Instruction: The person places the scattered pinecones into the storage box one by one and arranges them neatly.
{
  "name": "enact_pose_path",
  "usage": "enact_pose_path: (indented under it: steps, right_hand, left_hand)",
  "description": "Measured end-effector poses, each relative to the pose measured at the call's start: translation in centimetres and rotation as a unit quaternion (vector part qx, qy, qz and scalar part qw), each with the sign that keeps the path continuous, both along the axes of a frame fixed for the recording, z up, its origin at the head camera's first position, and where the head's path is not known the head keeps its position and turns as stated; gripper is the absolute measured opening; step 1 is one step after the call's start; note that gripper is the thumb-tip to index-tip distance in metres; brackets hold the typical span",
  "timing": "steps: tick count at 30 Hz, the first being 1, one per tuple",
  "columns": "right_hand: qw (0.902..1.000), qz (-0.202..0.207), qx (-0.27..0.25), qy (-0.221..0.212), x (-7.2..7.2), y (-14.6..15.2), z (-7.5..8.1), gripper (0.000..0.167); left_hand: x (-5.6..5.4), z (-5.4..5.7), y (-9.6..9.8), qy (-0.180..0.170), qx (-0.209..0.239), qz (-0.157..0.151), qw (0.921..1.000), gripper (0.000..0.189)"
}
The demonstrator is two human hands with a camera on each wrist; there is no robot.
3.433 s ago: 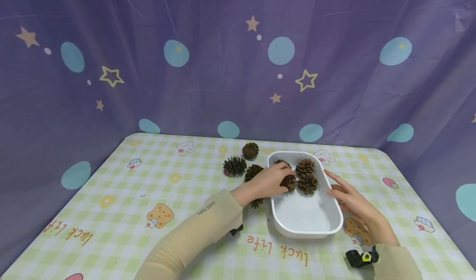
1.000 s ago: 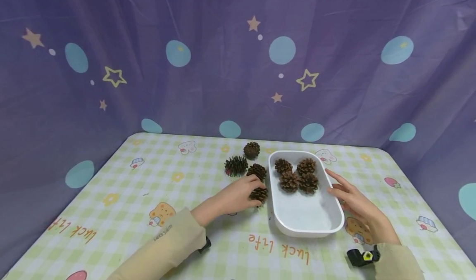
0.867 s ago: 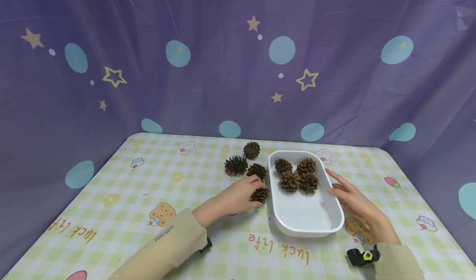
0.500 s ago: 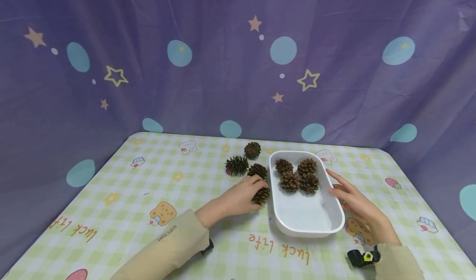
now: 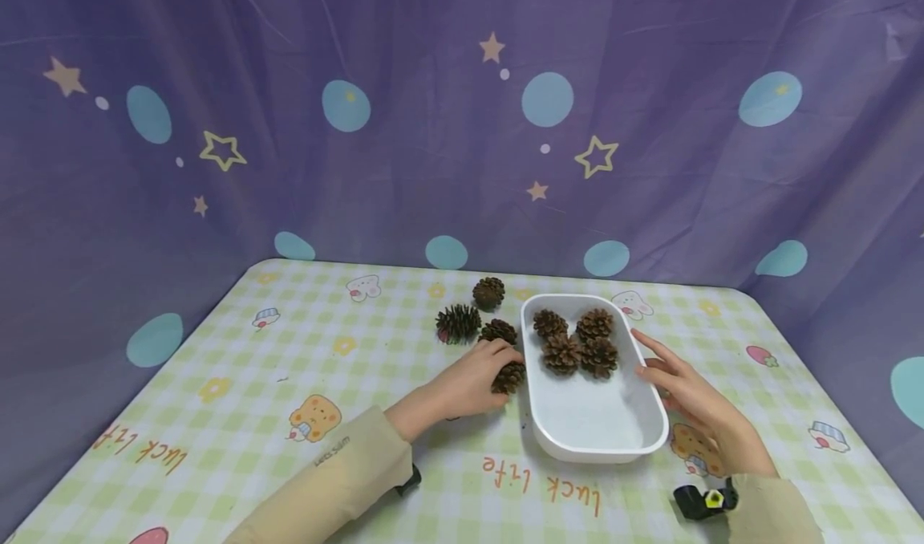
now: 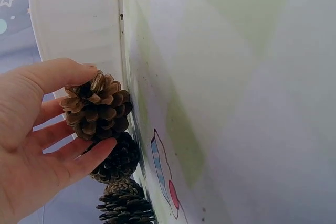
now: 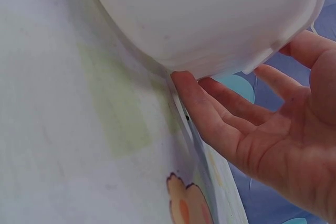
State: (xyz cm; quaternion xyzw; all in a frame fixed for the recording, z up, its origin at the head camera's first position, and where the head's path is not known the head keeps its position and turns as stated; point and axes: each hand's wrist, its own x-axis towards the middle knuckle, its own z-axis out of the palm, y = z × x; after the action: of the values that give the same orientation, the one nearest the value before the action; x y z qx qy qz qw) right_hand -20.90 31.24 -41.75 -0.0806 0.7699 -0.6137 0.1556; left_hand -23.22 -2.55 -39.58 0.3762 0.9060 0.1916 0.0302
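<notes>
My left hand (image 5: 472, 379) grips a brown pine cone (image 5: 509, 379) at the left side of a white rectangular box (image 5: 599, 452). In the left wrist view the thumb lies over this pine cone (image 6: 97, 109) and the fingers curl beneath and behind it, close by the box wall. Inside the box, several pine cones (image 5: 561, 355) sit together toward the far end. On the box's right side rests my right hand (image 5: 689, 395); its fairly straight fingers touch the outer wall (image 7: 226, 40), as the right wrist view also shows.
Loose pine cones stand left of the box: a dark one (image 5: 458, 323), one farther back (image 5: 488, 294) and one just beyond my left hand (image 5: 498, 332). A checked cloth (image 5: 404, 496) covers the table, and a purple curtain (image 5: 433, 183) hangs behind it.
My left hand has come out of the box, leaving a pine cone inside, and holds another on the table. Lately it has slid slightly right with that one. The right hand stays put.
</notes>
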Motion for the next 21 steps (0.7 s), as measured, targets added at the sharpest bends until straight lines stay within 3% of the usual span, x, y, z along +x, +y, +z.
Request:
enact_pose_path:
  steps: [11,21]
  right_hand:
    - [0.9999,-0.007,0.005,-0.006,0.0,-0.1,0.1,0.066]
    - [1.0000,-0.004,0.006,-0.004,0.0,0.0,0.1,0.066]
  left_hand:
    - [0.0,0.4,-0.3,-0.006,0.012,0.018,0.9997,0.058]
    - [0.2,1.7,-0.7,0.004,0.027,0.038,0.9989,0.058]
